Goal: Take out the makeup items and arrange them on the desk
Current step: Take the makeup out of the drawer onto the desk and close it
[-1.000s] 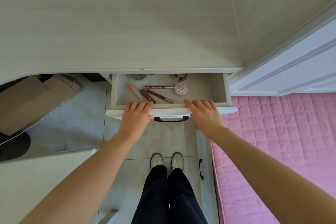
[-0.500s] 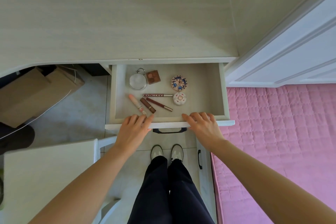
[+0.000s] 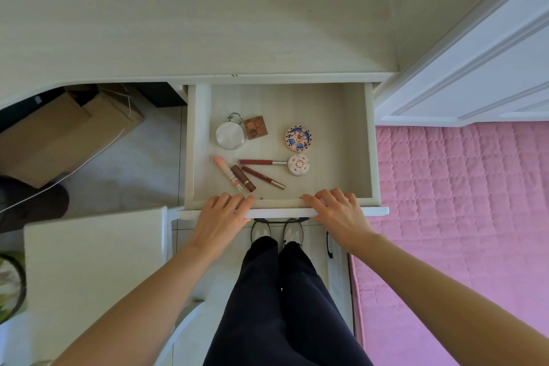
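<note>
Compared with a second ago, we have pulled the drawer (image 3: 344,140) much further out from under the counter (image 3: 208,18), so the whole set is now uncovered: the round mirror (image 3: 230,135), the eyeshadow palette (image 3: 255,127), two round compacts (image 3: 298,137) and four slim tubes (image 3: 261,177), all lying on the drawer floor. Our left hand (image 3: 219,221) and right hand (image 3: 337,214) rest with fingers over the front edge, holding no item. We judge the opening is done and the picking can begin.
</note>
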Available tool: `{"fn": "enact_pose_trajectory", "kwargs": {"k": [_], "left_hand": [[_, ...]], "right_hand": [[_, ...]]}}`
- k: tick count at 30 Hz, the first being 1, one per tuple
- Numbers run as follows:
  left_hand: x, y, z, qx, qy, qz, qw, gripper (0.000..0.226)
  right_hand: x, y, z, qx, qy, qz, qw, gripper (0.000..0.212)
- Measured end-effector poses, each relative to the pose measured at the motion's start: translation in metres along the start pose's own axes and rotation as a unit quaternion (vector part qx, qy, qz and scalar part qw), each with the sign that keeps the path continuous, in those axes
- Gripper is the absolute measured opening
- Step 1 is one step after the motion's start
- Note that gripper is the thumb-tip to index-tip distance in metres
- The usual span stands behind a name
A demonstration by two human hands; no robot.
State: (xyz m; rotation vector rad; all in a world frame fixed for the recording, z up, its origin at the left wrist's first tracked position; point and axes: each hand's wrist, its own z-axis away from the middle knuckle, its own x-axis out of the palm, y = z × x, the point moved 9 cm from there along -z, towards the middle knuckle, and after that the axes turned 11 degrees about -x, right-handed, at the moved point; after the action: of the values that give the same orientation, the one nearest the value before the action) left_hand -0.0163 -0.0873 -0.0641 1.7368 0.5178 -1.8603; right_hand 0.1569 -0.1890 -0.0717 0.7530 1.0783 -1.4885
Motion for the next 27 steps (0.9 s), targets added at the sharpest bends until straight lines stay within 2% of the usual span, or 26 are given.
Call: {"fn": "enact_pose_trajectory", "kwargs": {"k": [5, 8, 11, 13, 17, 20, 27], "left_hand": [[-0.003, -0.003, -0.005, -0.006, -0.012, 0.02, 1.0, 0.039], [-0.004, -0.011, -0.015, -0.045, -0.049, 0.031, 0.997, 0.051], [-0.008, -0.018, -0.038, -0.079, -0.063, 0.024, 0.995, 0.049], [-0.011, -0.024, -0.057, -0.098, -0.063, 0.024, 0.993, 0.041], [0.001, -0.047, -0.098, -0.174, -0.086, 0.027, 0.981, 0.034], [0.017, -0.064, -0.123, -0.229, -0.103, 0.022, 0.968, 0.04], [0.057, -0.093, -0.155, -0.302, -0.143, 0.048, 0.941, 0.07]], "right_hand": [[-0.002, 0.007, -0.006, 0.011, -0.018, -0.051, 0.998, 0.05], [-0.004, 0.019, -0.013, 0.023, -0.032, -0.092, 0.995, 0.059], [-0.006, 0.033, -0.03, 0.012, -0.079, -0.108, 0.991, 0.068], [-0.011, 0.044, -0.047, 0.016, -0.089, -0.142, 0.986, 0.062], [-0.025, 0.067, -0.087, 0.036, -0.06, -0.16, 0.985, 0.048], [-0.021, 0.082, -0.114, 0.069, -0.065, -0.165, 0.982, 0.051], [0.002, 0.101, -0.152, 0.154, -0.059, -0.174, 0.971, 0.079]]}}
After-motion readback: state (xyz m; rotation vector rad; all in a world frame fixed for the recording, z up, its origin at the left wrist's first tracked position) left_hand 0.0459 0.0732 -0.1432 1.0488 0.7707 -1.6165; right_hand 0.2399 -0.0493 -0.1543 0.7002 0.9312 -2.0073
